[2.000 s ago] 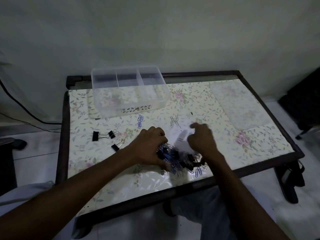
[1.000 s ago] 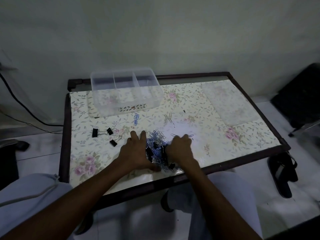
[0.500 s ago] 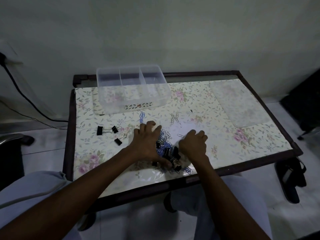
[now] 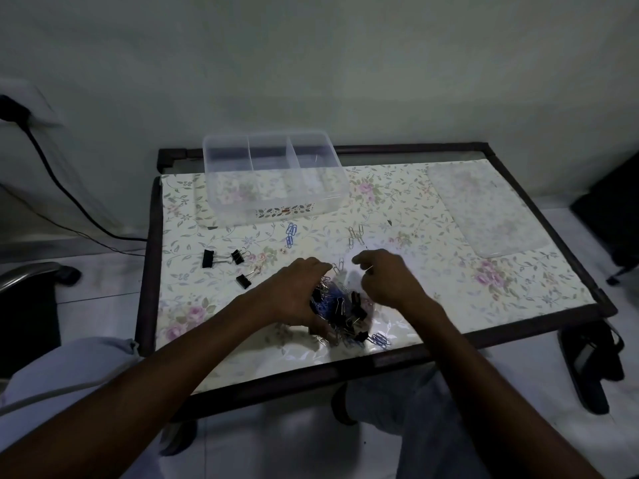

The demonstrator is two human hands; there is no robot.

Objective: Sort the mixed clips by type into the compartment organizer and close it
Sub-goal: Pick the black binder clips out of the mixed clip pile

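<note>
A mixed pile of clips point(image 4: 340, 314), black binder clips with blue and silver paper clips, lies near the table's front edge. My left hand point(image 4: 294, 293) cups the pile's left side with curled fingers. My right hand point(image 4: 383, 280) hovers over the pile's right side, thumb and finger pinched on a silver paper clip point(image 4: 369, 270). Three black binder clips point(image 4: 238, 257) lie apart on the left. Blue paper clips point(image 4: 290, 233) and silver paper clips point(image 4: 356, 234) sit in small groups farther back. The clear compartment organizer point(image 4: 276, 205) stands open at the back.
The clear lid point(image 4: 484, 209) lies flat on the table's right side. The floral table cover point(image 4: 449, 288) ends at a dark wooden frame. A black cable point(image 4: 62, 188) runs down the wall at left. Dark objects stand on the floor at right.
Both hands first pressed the pile together near the front edge. My right hand has since lifted and moved back, pinching one silver clip. My left hand stays at the pile.
</note>
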